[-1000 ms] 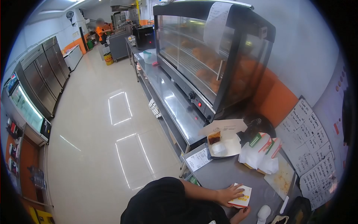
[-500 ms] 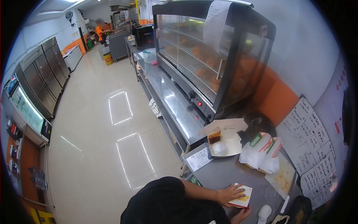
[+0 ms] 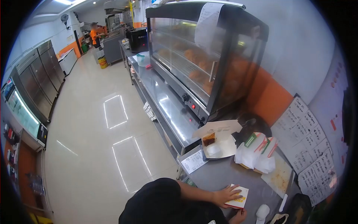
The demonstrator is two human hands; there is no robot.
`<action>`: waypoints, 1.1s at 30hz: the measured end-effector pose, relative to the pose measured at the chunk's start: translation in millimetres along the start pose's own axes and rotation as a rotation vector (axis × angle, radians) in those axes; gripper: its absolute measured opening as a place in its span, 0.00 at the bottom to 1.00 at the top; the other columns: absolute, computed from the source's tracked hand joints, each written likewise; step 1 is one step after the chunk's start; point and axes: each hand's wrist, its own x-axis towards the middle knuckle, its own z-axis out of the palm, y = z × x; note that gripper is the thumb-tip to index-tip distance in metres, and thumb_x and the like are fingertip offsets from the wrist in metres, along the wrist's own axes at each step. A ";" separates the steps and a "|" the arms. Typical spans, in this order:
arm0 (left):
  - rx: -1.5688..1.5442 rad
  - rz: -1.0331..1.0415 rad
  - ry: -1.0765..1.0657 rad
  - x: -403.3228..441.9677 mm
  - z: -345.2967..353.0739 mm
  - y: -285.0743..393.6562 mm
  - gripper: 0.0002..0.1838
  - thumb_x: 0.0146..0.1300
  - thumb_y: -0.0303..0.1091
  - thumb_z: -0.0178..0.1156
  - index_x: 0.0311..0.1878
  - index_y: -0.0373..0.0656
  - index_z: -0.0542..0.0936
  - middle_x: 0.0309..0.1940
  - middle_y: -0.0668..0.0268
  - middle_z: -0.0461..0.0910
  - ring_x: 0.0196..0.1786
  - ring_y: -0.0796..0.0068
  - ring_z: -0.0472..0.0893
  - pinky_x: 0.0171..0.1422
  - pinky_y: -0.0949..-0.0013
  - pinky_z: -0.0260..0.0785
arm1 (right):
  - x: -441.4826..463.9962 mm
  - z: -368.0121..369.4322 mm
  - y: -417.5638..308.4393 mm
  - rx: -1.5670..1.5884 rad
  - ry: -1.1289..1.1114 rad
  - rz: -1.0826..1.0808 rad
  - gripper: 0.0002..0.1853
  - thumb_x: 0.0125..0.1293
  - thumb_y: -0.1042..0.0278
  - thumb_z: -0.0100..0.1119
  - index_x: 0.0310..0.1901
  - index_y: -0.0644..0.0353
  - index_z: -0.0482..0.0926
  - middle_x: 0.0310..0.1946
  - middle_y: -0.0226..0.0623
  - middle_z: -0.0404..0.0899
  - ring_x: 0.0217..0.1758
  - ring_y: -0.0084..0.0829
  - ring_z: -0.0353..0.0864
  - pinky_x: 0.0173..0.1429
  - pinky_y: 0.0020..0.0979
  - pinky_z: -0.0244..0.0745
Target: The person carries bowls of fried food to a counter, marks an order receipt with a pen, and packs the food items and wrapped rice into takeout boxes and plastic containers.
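Observation:
A small white cardboard food box point(image 3: 242, 192) with yellow lettering and a red side lies on the metal table. My left hand point(image 3: 225, 196) rests flat across its top, fingers spread. At the box's near edge my right hand point(image 3: 238, 216) has its fingers curled against the red side, partly hidden. Behind the box stands an open takeaway box point(image 3: 226, 146) holding a brown piece of food and a white wrapped lump. To its right sit white paper packets point(image 3: 253, 156) with green and red print. A white scoop-like utensil point(image 3: 262, 212) lies right of my hands.
A glass warming cabinet point(image 3: 186, 59) with fried food stands on the steel counter point(image 3: 167, 100). A stained cutting board point(image 3: 278, 179), a white-handled knife point(image 3: 283, 202) and a receipt point(image 3: 194, 161) lie on the table. Handwritten sheets point(image 3: 298, 130) lean at the wall. A person in orange point(image 3: 95, 35) stands far back.
The whole view has shifted slightly, so things appear a little further left. Both hands stay at the small box, with almost the same pose.

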 end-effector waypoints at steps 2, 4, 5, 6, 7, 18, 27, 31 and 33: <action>0.014 -0.006 0.014 2.6 3.6 1.3 0.42 0.50 0.47 0.60 0.69 0.52 0.54 0.66 0.48 0.51 0.69 0.36 0.45 0.61 0.29 0.50 | 5.7 -5.1 12.7 -0.127 0.052 -0.057 0.07 0.63 0.74 0.46 0.36 0.63 0.75 0.21 0.30 0.70 0.18 0.20 0.66 0.21 0.23 0.61; 0.018 -0.012 -0.007 2.0 3.6 4.3 0.42 0.50 0.47 0.60 0.69 0.55 0.54 0.66 0.48 0.50 0.69 0.36 0.43 0.60 0.27 0.49 | 8.5 -3.3 21.6 -0.111 0.090 -0.140 0.07 0.62 0.76 0.45 0.36 0.64 0.75 0.23 0.32 0.72 0.20 0.22 0.68 0.23 0.23 0.63; 0.017 -0.015 -0.032 2.9 0.3 5.6 0.43 0.50 0.47 0.61 0.69 0.56 0.54 0.67 0.49 0.50 0.69 0.35 0.43 0.59 0.26 0.49 | 9.4 -1.5 21.4 -0.103 0.110 -0.184 0.07 0.62 0.77 0.45 0.36 0.64 0.75 0.23 0.32 0.72 0.21 0.22 0.69 0.24 0.23 0.64; 0.017 -0.017 -0.055 3.9 -1.4 6.2 0.43 0.50 0.47 0.61 0.69 0.58 0.54 0.67 0.49 0.49 0.69 0.35 0.42 0.59 0.25 0.48 | 9.2 -1.7 20.0 -0.069 0.099 -0.124 0.07 0.62 0.77 0.45 0.36 0.64 0.75 0.24 0.33 0.73 0.22 0.23 0.70 0.25 0.23 0.65; 0.016 -0.018 -0.053 4.6 0.0 5.6 0.43 0.50 0.47 0.61 0.69 0.58 0.54 0.67 0.49 0.49 0.69 0.35 0.42 0.59 0.25 0.48 | 0.5 6.3 -0.1 -0.034 0.088 -0.064 0.07 0.61 0.77 0.46 0.36 0.64 0.75 0.25 0.33 0.74 0.24 0.23 0.71 0.26 0.23 0.66; 0.067 -0.048 0.145 9.0 35.8 -5.9 0.42 0.47 0.46 0.62 0.68 0.58 0.57 0.66 0.51 0.52 0.68 0.35 0.46 0.59 0.28 0.47 | -12.4 14.4 -44.8 -0.625 -0.171 -0.440 0.15 0.66 0.70 0.49 0.49 0.73 0.73 0.50 0.50 0.73 0.51 0.43 0.73 0.56 0.35 0.67; 0.093 -0.022 -0.195 31.0 -10.5 20.5 0.40 0.43 0.38 0.62 0.65 0.51 0.64 0.64 0.43 0.54 0.68 0.33 0.47 0.69 0.36 0.37 | -7.1 14.7 -14.4 -0.262 -0.094 -0.216 0.22 0.69 0.57 0.47 0.58 0.63 0.67 0.41 0.36 0.75 0.39 0.26 0.72 0.47 0.29 0.70; 0.168 0.186 -0.238 29.8 -8.8 26.3 0.37 0.44 0.40 0.62 0.63 0.49 0.67 0.62 0.45 0.58 0.66 0.35 0.52 0.67 0.35 0.43 | -24.3 19.0 -63.8 -0.424 -0.079 -0.067 0.21 0.63 0.52 0.53 0.42 0.66 0.73 0.42 0.49 0.76 0.46 0.41 0.75 0.47 0.38 0.69; 0.150 0.217 -0.310 39.1 -15.6 35.5 0.38 0.42 0.39 0.60 0.62 0.48 0.67 0.61 0.40 0.55 0.65 0.30 0.49 0.67 0.35 0.42 | -10.7 22.1 -50.2 -0.320 -0.014 -0.087 0.23 0.64 0.50 0.51 0.43 0.68 0.72 0.41 0.53 0.75 0.45 0.46 0.75 0.47 0.40 0.69</action>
